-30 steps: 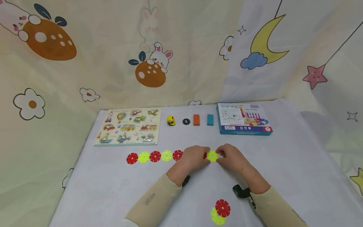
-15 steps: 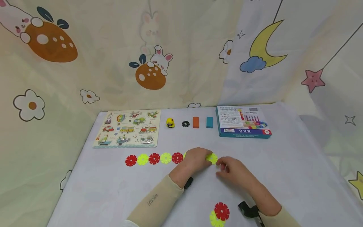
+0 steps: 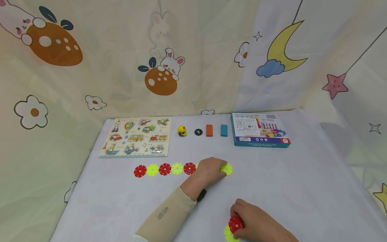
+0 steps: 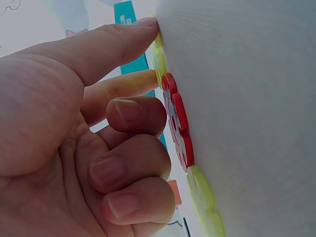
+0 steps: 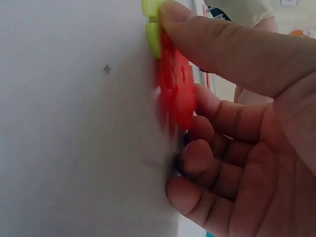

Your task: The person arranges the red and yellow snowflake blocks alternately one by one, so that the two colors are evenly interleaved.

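A row of red and yellow plastic snowflake discs [image 3: 164, 169] lies across the table, its colours alternating. My left hand [image 3: 208, 171] holds the yellow snowflake disc [image 3: 228, 169] at the row's right end by its edges, thumb and index finger on it, the other fingers curled in. It hides part of the row in the head view; the left wrist view shows a red snowflake disc [image 4: 177, 121] there. Near the front, my right hand [image 3: 255, 220] pinches a red snowflake disc [image 3: 235, 224] between thumb and fingers. That disc overlaps a loose yellow snowflake disc [image 3: 230, 234].
Along the back stand a picture puzzle board [image 3: 136, 137], a yellow duck toy [image 3: 181, 130], a black round chip [image 3: 198, 132], an orange block [image 3: 209, 130], a teal block [image 3: 223, 130] and a flat printed box [image 3: 260, 130]. A patterned cloth hangs behind the table.
My right hand has let go of the yellow disc at the row's end and moved down to the front, taking hold of the red disc. My left hand has stayed on the yellow disc.
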Available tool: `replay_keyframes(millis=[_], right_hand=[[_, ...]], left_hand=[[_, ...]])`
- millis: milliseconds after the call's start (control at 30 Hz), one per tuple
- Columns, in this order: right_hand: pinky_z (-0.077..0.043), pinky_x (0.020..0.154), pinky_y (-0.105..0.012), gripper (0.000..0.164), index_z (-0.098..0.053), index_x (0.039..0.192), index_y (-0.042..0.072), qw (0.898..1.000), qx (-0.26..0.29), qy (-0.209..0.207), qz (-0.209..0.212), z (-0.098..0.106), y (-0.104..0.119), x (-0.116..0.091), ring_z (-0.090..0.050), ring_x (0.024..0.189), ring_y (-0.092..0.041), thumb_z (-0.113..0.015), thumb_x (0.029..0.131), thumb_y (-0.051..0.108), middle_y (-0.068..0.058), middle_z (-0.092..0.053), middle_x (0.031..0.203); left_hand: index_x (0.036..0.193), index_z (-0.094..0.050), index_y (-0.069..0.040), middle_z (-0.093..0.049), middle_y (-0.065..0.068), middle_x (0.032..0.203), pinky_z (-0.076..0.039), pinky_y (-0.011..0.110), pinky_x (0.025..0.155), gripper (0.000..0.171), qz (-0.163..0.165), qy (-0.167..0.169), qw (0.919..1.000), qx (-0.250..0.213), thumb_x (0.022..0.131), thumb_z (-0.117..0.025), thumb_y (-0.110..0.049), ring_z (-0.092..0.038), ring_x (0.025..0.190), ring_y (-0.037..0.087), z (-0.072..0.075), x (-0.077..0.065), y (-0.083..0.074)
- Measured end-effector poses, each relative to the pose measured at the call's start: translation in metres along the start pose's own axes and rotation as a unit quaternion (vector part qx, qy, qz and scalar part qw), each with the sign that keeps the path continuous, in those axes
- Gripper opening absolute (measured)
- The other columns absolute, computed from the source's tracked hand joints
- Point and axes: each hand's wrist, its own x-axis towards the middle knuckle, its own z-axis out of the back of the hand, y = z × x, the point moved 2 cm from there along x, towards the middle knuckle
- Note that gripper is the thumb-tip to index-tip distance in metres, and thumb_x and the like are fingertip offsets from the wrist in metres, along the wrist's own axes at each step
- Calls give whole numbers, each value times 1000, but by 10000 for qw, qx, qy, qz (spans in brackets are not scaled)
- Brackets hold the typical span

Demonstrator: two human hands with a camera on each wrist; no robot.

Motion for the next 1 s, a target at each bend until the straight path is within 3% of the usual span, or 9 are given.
replay_keyframes(millis=[100,233,333,467,567,833,1000], right_hand=[[-49,61,-30,46,-56,91,23,9998,168,18,-41,1,1,0,-50,76,-15,-86,61,41,5,-51,81],[-48,60,-28,35,-57,89,24,9992,290,-147,218,15,1,3,-51,74,-15,-83,69,35,6,-55,76],[-49,60,-27,35,-61,98,24,9968,410,-669,162,39,-3,12,-52,75,-15,-82,71,33,6,-57,79],[-51,65,-28,46,-62,115,18,9851,502,-1632,-208,76,-15,30,-54,83,-18,-81,74,29,0,-60,92],[-52,70,-32,54,-58,125,15,9785,341,-2014,-297,94,-26,45,-53,92,-24,-79,76,25,-7,-59,106],[-54,72,-35,65,-56,130,11,9798,264,-1961,-293,100,-36,68,-53,98,-28,-83,72,21,-13,-55,115],[-53,70,-33,55,-61,122,10,9770,109,-2111,-290,100,-37,68,-53,91,-23,-82,72,16,-10,-56,108]], left_hand=[[126,-61,-24,-63,-7,110,-45,25,74,45,-4,3,10000,5,84,-69,-36,-52,90,10,0,0,0],[127,-61,-25,-63,-7,111,-45,25,75,47,16,45,10000,-44,83,-70,-37,-53,93,10,-1,0,-1],[128,-60,-26,-62,-8,112,-46,26,76,48,59,108,9999,-99,82,-71,-38,-53,94,10,0,0,-1],[128,-60,-26,-62,-8,112,-46,27,76,48,103,170,9997,-137,82,-71,-39,-52,95,10,1,0,-2],[127,-60,-26,-62,-8,112,-45,26,76,47,95,181,9997,-147,83,-70,-38,-52,94,10,1,1,-3],[126,-61,-26,-63,-8,111,-46,25,73,48,119,195,9997,-122,81,-72,-39,-53,93,10,0,0,-3],[126,-61,-25,-63,-7,113,-46,25,73,48,113,148,9997,-159,82,-72,-38,-53,94,10,2,0,0]])
